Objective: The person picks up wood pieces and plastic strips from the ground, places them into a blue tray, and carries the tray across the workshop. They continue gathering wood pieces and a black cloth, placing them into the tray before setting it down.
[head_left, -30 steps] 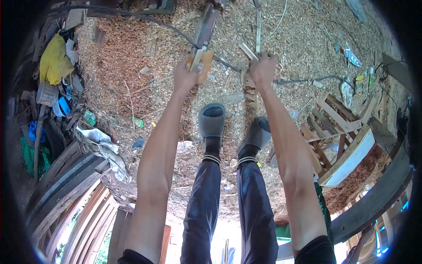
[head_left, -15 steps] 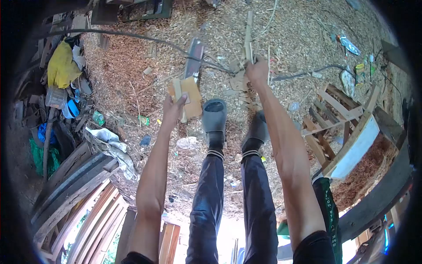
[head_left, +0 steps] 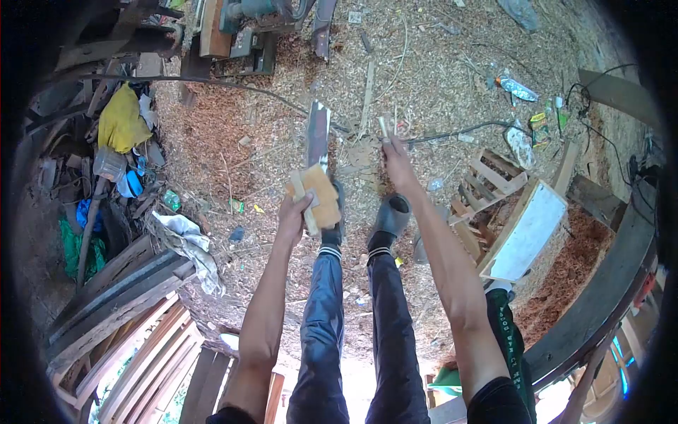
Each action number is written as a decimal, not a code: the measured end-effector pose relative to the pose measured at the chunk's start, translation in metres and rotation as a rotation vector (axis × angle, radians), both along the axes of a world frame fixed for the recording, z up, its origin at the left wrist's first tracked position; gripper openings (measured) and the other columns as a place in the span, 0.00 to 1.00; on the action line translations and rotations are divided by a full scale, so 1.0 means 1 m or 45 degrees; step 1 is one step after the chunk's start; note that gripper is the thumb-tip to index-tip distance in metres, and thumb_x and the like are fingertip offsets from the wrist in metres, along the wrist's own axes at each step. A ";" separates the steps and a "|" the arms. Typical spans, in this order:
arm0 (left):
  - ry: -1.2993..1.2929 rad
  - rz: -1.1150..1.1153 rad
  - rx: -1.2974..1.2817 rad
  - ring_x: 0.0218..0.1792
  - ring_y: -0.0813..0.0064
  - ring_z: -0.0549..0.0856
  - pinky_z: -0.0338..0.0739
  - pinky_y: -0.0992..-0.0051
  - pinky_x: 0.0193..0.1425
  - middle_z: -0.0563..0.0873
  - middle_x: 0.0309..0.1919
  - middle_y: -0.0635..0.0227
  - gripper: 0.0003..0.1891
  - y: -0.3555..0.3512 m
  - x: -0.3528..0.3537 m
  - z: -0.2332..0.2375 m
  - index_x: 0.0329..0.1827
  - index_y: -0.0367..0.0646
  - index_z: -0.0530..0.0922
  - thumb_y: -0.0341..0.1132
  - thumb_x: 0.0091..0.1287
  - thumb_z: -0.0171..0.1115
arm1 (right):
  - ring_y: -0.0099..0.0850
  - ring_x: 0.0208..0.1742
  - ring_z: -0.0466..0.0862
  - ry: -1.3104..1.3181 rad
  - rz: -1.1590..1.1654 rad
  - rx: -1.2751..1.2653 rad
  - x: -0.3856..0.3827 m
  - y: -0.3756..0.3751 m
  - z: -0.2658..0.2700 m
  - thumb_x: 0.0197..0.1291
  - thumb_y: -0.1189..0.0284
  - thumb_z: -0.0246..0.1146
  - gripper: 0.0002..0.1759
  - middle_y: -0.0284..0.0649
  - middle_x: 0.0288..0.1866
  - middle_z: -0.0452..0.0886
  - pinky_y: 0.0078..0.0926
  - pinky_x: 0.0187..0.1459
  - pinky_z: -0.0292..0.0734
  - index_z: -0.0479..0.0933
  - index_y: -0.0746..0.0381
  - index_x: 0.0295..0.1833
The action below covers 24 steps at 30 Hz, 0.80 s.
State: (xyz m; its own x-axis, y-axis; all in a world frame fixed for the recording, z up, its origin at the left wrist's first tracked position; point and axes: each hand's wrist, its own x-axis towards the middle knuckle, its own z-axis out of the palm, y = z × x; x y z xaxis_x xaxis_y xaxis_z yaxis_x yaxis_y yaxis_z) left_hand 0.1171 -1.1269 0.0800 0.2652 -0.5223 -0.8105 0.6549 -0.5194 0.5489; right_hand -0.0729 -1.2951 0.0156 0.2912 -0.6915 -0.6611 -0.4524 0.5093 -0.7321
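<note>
My left hand is closed around a pale wooden strip and a tan flat square piece, which could be thin board or cardboard. The strip crosses the face of the square, and both are held above my left shoe. Out in front on the right, my right hand has its fingers closed on a short pale wood piece whose end sticks up past them. A longer thin wooden strip lies on the chip-covered ground beyond it.
A dark board with pale ends lies ahead. A black cable crosses the ground. Right of my legs stands a slatted wooden frame with a white panel. Machinery is at the far left; a yellow cloth and scrap lie left.
My view has shifted. The right hand has drawn back from the long strip, holding the short wood piece. The left hand still holds its pieces, now over the left shoe.
</note>
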 end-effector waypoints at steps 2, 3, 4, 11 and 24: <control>-0.024 0.015 -0.012 0.46 0.71 0.79 0.76 0.70 0.52 0.78 0.45 0.62 0.19 -0.031 -0.010 -0.002 0.55 0.36 0.65 0.29 0.61 0.56 | 0.39 0.52 0.74 -0.040 -0.031 -0.142 0.016 0.007 0.018 0.64 0.67 0.42 0.23 0.50 0.54 0.73 0.30 0.55 0.66 0.62 0.67 0.61; -0.028 0.032 -0.057 0.45 0.71 0.80 0.77 0.71 0.50 0.78 0.45 0.62 0.19 -0.048 -0.015 -0.003 0.55 0.36 0.65 0.30 0.61 0.56 | 0.38 0.52 0.74 -0.079 -0.066 -0.276 0.020 0.009 0.025 0.63 0.67 0.43 0.23 0.47 0.55 0.72 0.27 0.55 0.66 0.63 0.67 0.60; -0.031 0.049 -0.102 0.45 0.71 0.80 0.77 0.71 0.49 0.77 0.45 0.62 0.19 -0.063 -0.020 -0.004 0.55 0.36 0.65 0.30 0.62 0.56 | 0.42 0.59 0.70 -0.134 0.086 -0.418 0.021 0.008 0.022 0.61 0.69 0.46 0.25 0.53 0.59 0.69 0.29 0.59 0.62 0.60 0.66 0.63; -0.145 0.011 -0.232 0.39 0.74 0.82 0.80 0.75 0.42 0.80 0.41 0.64 0.18 -0.108 -0.035 -0.029 0.53 0.38 0.67 0.30 0.61 0.58 | 0.45 0.41 0.79 0.056 -0.228 -0.261 0.043 0.017 0.063 0.56 0.75 0.55 0.15 0.52 0.41 0.78 0.33 0.46 0.71 0.70 0.67 0.50; -0.091 0.254 -0.192 0.42 0.72 0.81 0.79 0.72 0.43 0.79 0.43 0.62 0.20 -0.091 -0.016 -0.035 0.54 0.42 0.65 0.29 0.60 0.60 | 0.44 0.32 0.78 0.089 -0.209 -0.791 0.081 0.033 0.026 0.46 0.77 0.63 0.10 0.46 0.29 0.77 0.32 0.37 0.72 0.77 0.67 0.37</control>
State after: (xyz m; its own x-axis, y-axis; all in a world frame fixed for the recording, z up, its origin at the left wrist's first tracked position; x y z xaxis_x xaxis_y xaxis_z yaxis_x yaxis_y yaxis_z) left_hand 0.1016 -1.2179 0.0450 0.4288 -0.5671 -0.7032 0.6932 -0.2926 0.6587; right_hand 0.0079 -1.2624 0.0419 0.1195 -0.9834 -0.1367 -0.4620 0.0668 -0.8844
